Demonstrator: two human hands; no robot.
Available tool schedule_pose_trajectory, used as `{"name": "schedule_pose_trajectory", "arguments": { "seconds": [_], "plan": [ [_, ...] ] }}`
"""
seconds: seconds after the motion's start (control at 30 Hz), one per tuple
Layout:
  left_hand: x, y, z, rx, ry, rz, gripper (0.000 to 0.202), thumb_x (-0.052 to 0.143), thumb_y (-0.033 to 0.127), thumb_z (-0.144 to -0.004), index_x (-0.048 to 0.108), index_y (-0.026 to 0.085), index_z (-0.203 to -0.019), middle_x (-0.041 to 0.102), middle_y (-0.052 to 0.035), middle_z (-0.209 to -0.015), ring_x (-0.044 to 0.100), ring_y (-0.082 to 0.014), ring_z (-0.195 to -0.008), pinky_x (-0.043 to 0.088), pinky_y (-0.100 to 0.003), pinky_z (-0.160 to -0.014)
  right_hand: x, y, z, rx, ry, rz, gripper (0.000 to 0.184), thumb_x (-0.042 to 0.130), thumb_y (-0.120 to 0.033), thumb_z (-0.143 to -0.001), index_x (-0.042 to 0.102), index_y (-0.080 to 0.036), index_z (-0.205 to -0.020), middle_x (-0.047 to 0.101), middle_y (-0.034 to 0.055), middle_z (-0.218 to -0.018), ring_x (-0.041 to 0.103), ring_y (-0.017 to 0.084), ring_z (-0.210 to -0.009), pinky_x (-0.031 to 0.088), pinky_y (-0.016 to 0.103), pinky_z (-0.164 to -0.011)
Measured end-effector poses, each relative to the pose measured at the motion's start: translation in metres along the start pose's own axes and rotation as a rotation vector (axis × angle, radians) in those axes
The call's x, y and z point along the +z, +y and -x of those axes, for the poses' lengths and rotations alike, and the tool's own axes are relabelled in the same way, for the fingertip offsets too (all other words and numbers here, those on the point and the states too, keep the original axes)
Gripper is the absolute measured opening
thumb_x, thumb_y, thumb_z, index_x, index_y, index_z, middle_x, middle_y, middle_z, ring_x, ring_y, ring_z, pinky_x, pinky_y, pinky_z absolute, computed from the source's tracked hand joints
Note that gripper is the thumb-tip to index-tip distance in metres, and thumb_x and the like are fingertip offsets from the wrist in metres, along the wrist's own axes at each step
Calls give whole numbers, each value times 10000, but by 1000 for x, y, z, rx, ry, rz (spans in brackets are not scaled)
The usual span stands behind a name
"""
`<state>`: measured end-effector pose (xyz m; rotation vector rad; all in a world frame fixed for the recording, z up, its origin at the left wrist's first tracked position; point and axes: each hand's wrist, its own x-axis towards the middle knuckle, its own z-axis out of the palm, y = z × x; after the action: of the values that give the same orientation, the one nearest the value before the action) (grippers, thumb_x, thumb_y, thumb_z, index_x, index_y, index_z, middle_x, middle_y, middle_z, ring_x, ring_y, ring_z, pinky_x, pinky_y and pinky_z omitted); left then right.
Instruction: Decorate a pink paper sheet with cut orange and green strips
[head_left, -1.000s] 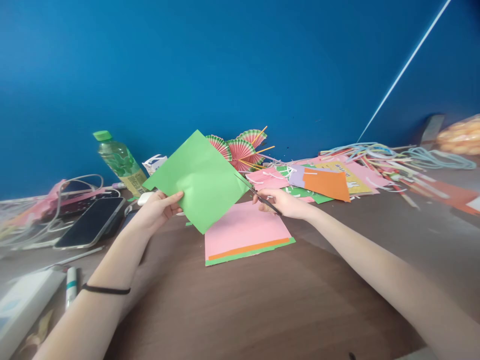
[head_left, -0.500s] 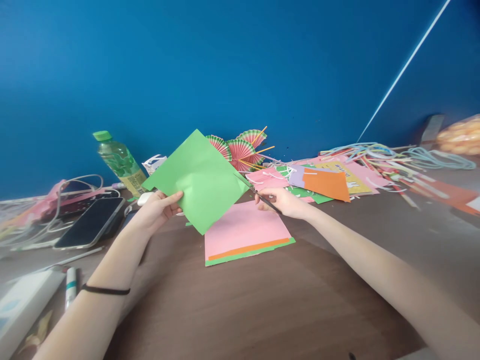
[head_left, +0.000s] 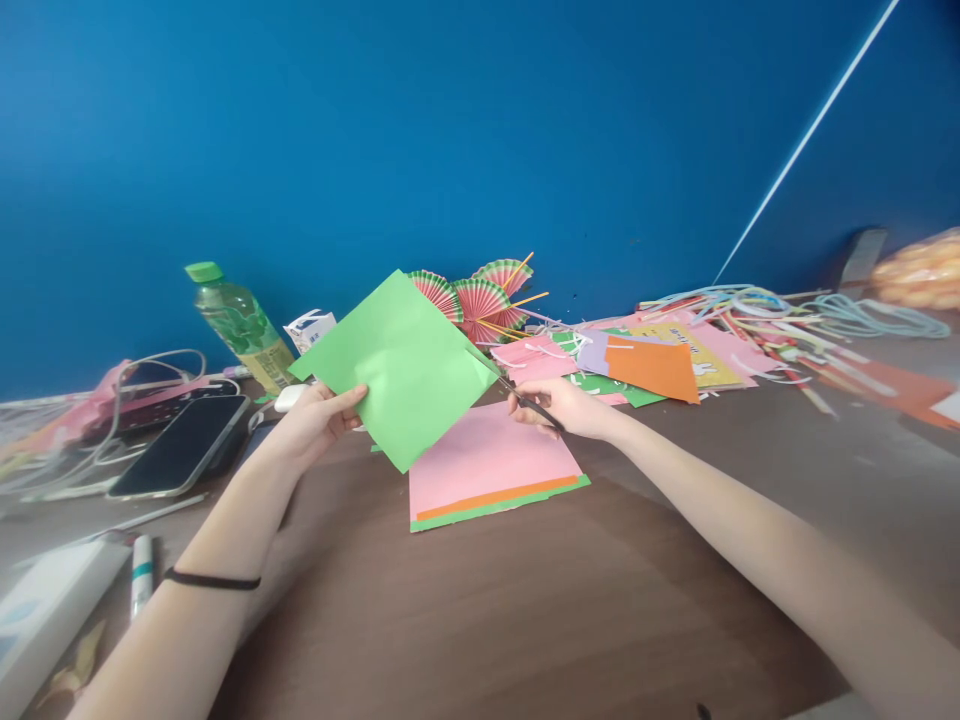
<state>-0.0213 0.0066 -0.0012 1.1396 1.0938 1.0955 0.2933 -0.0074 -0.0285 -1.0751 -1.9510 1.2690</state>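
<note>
A green sheet of paper (head_left: 397,370) is held up off the table, pinched at its lower left edge by my left hand (head_left: 322,425), thumb on top. My right hand (head_left: 551,405) is closed round the dark handles of a pair of scissors (head_left: 536,405). The blades reach the sheet's right corner, with paper between or against them. Below lies a pink sheet (head_left: 495,455) with orange and green strips along its near edge; the green sheet and my right hand cover part of it.
Behind stand pleated pink-and-green paper fans (head_left: 484,300). A green-capped bottle (head_left: 240,325) and a phone (head_left: 180,445) are at left, with cables. Coloured paper (head_left: 652,368) and drinking-straw-like sticks (head_left: 780,330) lie at right. A marker (head_left: 142,575) and white box (head_left: 56,610) are near left.
The green sheet's top corner has dipped slightly and shifted a little right. The scissor blades sit a little differently at its right corner. Both hands have barely moved.
</note>
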Motion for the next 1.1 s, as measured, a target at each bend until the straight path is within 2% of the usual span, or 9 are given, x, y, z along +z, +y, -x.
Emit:
{"name": "schedule_pose_trajectory", "arguments": {
  "seconds": [0.23, 0.4, 0.5, 0.67, 0.73, 0.9, 1.1],
  "plan": [
    [2, 3, 2, 11, 4, -80, 228, 767, 272, -517, 582, 157, -452, 528, 9, -404, 470, -87, -407, 407, -191, -403, 1, -4, 0, -14, -63, -59, 281, 578, -412, -744, 520, -148, -816, 428, -42, -635, 426, 43, -413, 336, 214, -427],
    [3, 2, 3, -4, 2, -184, 326, 754, 299, -543, 535, 158, -347, 546, -24, -433, 504, -113, -447, 435, -214, -434, 2, -7, 0, -34, -95, -73, 344, 535, -481, -764, 517, -143, -828, 408, -55, -570, 451, 61, -422, 292, 215, -428],
    [5, 2, 4, -12, -19, -211, 321, 745, 299, -558, 535, 158, -360, 560, -34, -448, 516, -125, -460, 444, -227, -454, 3, -8, 1, -45, -94, -59, 357, 539, -497, -755, 507, -147, -821, 417, -57, -555, 454, 69, -434, 295, 219, -430],
    [9, 0, 4, -63, -109, -231, 261, 736, 317, -571, 573, 165, -435, 614, -43, -543, 529, -131, -495, 451, -234, -482, 6, -9, 1, -91, -66, 14, 331, 574, -471, -741, 431, -175, -701, 449, -60, -527, 443, 70, -439, 302, 218, -448],
    [10, -2, 4, -78, -137, -243, 236, 734, 326, -575, 594, 169, -466, 611, -34, -541, 518, -128, -485, 453, -236, -482, 7, -8, 0, -78, -50, 30, 339, 561, -489, -743, 434, -175, -719, 472, -53, -533, 447, 74, -440, 306, 222, -452],
    [11, -6, 4, -98, -157, -205, 161, 742, 302, -569, 662, 181, -639, 619, -13, -576, 496, -113, -470, 441, -224, -465, 7, -8, -1, -52, -18, 72, 367, 542, -526, -739, 440, -174, -734, 503, -42, -545, 469, 84, -452, 316, 227, -470],
    [10, -5, 4, -97, -155, -225, 168, 744, 306, -559, 682, 187, -660, 658, -39, -676, 509, -123, -497, 446, -230, -459, 8, -10, 1, -45, -35, 65, 369, 533, -533, -740, 434, -177, -745, 519, -30, -574, 481, 86, -462, 314, 221, -455]
  ]
}}
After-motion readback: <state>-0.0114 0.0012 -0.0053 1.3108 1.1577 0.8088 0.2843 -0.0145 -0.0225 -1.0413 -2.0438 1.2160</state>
